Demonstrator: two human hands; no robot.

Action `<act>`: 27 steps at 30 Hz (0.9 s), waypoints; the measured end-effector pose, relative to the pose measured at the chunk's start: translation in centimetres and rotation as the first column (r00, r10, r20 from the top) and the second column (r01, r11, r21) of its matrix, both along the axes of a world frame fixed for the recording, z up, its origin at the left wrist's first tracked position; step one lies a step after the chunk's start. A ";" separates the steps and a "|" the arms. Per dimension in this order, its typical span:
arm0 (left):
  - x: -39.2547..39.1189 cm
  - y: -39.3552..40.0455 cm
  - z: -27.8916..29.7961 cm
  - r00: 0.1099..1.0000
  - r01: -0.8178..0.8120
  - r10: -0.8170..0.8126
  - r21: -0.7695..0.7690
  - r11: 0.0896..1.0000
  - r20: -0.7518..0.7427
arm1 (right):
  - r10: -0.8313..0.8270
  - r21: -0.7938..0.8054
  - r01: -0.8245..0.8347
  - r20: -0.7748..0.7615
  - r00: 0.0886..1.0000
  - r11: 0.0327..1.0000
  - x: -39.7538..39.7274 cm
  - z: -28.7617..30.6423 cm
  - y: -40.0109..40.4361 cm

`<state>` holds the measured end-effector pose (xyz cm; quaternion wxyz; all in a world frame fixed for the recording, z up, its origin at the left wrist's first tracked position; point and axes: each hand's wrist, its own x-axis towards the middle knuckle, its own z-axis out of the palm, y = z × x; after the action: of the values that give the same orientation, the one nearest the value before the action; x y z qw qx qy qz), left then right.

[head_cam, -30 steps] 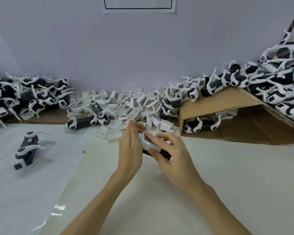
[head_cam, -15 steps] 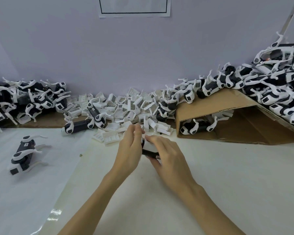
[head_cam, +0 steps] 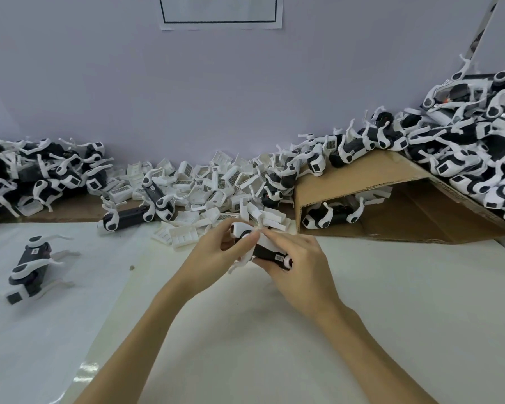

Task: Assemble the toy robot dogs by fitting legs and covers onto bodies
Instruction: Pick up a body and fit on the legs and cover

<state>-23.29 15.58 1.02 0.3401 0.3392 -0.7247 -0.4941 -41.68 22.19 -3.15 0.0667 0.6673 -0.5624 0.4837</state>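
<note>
A black toy dog body (head_cam: 270, 253) is gripped between the left hand (head_cam: 213, 252) and right hand (head_cam: 299, 263) above the desk (head_cam: 391, 287); loose white covers (head_cam: 204, 193) are piled just beyond them

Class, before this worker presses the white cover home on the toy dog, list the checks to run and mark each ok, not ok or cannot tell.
1. Left hand has a grip on the toy dog: ok.
2. Right hand holds its black body from the other side: ok.
3. White cover seated flush: cannot tell, fingers hide the joint.
4. All legs fitted: cannot tell.
5. Spare covers within reach on the table: ok.
</note>
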 end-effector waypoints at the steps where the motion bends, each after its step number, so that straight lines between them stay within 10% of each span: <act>1: 0.1 0.0 0.1 1.000 0.000 0.000 0.007 1.000 -0.010 | 0.010 -0.012 -0.010 0.002 1.000 1.000 0.2 0.0 0.1; 9: 0.8 -0.3 -0.1 0.991 0.125 -0.125 0.001 0.992 -0.044 | 0.149 0.280 -0.186 0.149 0.978 0.942 0.1 -0.2 0.2; 16: -0.6 0.7 -0.8 0.996 -0.069 0.081 -0.212 0.975 0.049 | -0.039 0.037 0.044 -0.113 0.993 0.998 -0.4 0.3 0.1; 27: 1.2 -0.8 -1.6 0.965 0.133 -0.009 -0.458 0.879 0.263 | 0.093 0.283 -0.043 -0.163 0.982 0.958 -2.2 0.7 0.5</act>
<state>-22.11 14.76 -0.57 0.2985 0.2797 -0.8723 -0.2679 -43.88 22.70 -2.41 0.0047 0.7289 -0.5933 0.3416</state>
